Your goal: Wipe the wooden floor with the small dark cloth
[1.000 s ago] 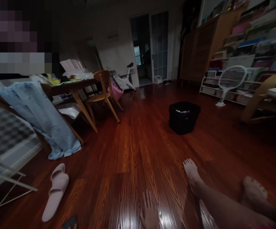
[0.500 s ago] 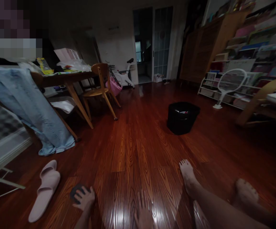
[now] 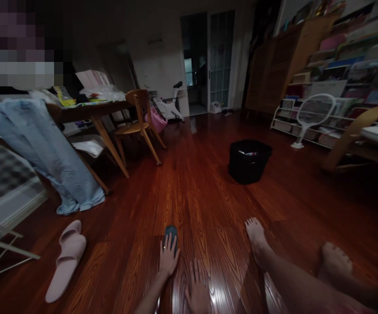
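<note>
My left hand [image 3: 169, 259] holds a dark blue-grey oval pad [image 3: 171, 230] against the red-brown wooden floor [image 3: 198, 196]. Its fingers lie over the pad and cover much of it, and a small shiny spot, perhaps a ring, shows on one finger. Whether the pad is a sponge or a folded cloth I cannot tell. Just to the right, my right hand [image 3: 198, 285] rests palm down on the boards, fingers stretched and holding nothing. A bare foot [image 3: 256, 231] and a second one [image 3: 335, 261] are on the floor further right.
Ahead to the right stands a glossy black bin [image 3: 249, 161]. A pink slipper [image 3: 67, 261] lies at left, below hanging jeans [image 3: 51, 152]. A wooden chair [image 3: 139, 117] stands by the table. A white electric swatter [image 3: 315, 113] stands before the shelves.
My left hand has slid the pad right and forward across the floor, close to my right hand. Its fingers now point forward. My right hand and the feet have hardly moved.
</note>
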`<control>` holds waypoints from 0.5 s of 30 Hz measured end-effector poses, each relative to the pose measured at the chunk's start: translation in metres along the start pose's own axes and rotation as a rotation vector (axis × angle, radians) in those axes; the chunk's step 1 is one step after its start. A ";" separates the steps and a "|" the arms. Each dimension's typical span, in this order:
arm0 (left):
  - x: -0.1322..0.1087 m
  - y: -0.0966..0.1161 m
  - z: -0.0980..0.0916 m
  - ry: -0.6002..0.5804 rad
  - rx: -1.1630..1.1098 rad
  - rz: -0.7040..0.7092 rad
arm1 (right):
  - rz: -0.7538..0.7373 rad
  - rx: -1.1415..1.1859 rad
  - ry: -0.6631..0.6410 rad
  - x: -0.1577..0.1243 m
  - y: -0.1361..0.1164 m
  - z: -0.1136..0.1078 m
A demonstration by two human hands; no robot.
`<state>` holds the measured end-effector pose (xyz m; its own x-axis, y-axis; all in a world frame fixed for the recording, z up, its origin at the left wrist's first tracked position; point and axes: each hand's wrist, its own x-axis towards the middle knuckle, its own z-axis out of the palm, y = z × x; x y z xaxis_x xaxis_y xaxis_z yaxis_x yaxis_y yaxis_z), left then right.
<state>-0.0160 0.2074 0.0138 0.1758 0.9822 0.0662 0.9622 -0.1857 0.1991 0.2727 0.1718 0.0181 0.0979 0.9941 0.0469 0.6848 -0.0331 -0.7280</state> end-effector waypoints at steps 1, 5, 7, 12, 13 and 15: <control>-0.007 0.002 0.001 -0.010 -0.002 0.040 | 0.003 0.007 0.012 -0.003 -0.004 0.003; -0.050 -0.012 -0.006 -0.011 0.045 0.025 | 0.006 0.047 0.056 -0.013 -0.025 0.018; -0.078 -0.028 -0.012 0.019 0.096 -0.085 | 0.000 0.070 0.075 -0.014 -0.036 0.024; -0.132 -0.060 -0.020 0.067 0.218 -0.327 | -0.019 0.124 0.118 -0.012 -0.055 0.031; -0.135 -0.062 -0.019 0.067 0.228 -0.335 | -0.024 0.133 0.124 -0.012 -0.057 0.032; -0.134 -0.059 -0.015 0.064 0.235 -0.332 | -0.034 0.149 0.134 -0.013 -0.061 0.033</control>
<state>-0.0990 0.0859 0.0076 -0.1579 0.9826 0.0980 0.9872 0.1595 -0.0087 0.2054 0.1643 0.0396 0.1790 0.9714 0.1562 0.5754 0.0255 -0.8174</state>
